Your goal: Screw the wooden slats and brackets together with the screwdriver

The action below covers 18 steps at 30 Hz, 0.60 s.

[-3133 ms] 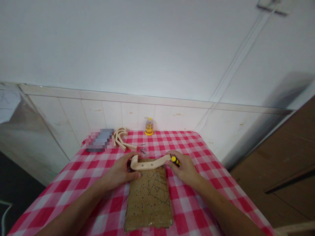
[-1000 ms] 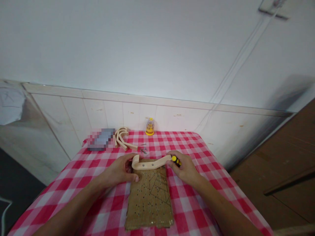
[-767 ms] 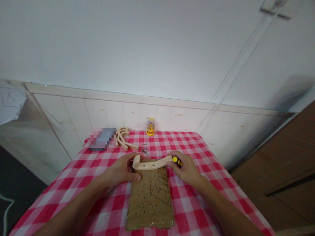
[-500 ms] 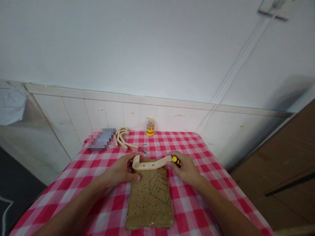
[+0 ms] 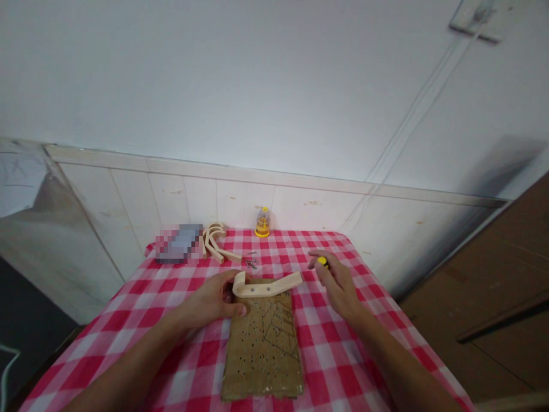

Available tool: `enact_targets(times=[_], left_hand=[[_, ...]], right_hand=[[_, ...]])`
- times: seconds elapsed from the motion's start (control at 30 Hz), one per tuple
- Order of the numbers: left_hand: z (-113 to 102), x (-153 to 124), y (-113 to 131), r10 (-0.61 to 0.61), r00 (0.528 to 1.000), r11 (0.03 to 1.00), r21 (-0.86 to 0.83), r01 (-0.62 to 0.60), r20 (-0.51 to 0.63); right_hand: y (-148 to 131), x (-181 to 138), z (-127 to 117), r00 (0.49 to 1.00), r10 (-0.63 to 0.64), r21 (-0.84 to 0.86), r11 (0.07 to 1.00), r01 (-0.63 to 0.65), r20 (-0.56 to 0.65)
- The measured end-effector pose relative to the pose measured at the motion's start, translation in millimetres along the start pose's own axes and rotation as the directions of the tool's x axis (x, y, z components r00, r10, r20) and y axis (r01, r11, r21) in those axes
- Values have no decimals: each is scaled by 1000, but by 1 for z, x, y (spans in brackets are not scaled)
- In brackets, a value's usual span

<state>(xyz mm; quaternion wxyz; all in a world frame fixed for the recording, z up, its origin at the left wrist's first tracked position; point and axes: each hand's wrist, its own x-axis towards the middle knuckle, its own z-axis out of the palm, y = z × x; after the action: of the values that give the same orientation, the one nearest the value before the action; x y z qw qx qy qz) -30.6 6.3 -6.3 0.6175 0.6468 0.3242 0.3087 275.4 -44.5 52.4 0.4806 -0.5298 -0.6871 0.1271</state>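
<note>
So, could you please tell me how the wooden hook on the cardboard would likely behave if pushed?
The wooden hook looks solid, so it should stay stiff. Being slim, it is probably light. Unless fastened, its flat middle suggests sliding, not rolling, across the cardboard.

Hook (image 5: 260, 290) on cardboard (image 5: 259, 360), screws (image 5: 250, 263) behind, container (image 5: 262, 224) behind screws, hook pile (image 5: 215, 252) left of both
</note>
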Motion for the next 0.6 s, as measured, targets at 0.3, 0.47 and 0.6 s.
enact_targets(times=[0.3, 0.47, 0.6], left_hand=[[-2, 2, -2, 61, 997, 988, 147, -54, -46], [-3, 4, -6, 97, 995, 975, 205, -91, -18], [-4, 5, -11, 124, 992, 967, 224, -121, -1]], right_hand=[[-46, 29, -14, 990, 123, 271, 957, -102, -63], [-60, 31, 14, 983, 181, 358, 918, -171, 5], [-58, 27, 39, 986, 155, 303, 939, -165, 55]])
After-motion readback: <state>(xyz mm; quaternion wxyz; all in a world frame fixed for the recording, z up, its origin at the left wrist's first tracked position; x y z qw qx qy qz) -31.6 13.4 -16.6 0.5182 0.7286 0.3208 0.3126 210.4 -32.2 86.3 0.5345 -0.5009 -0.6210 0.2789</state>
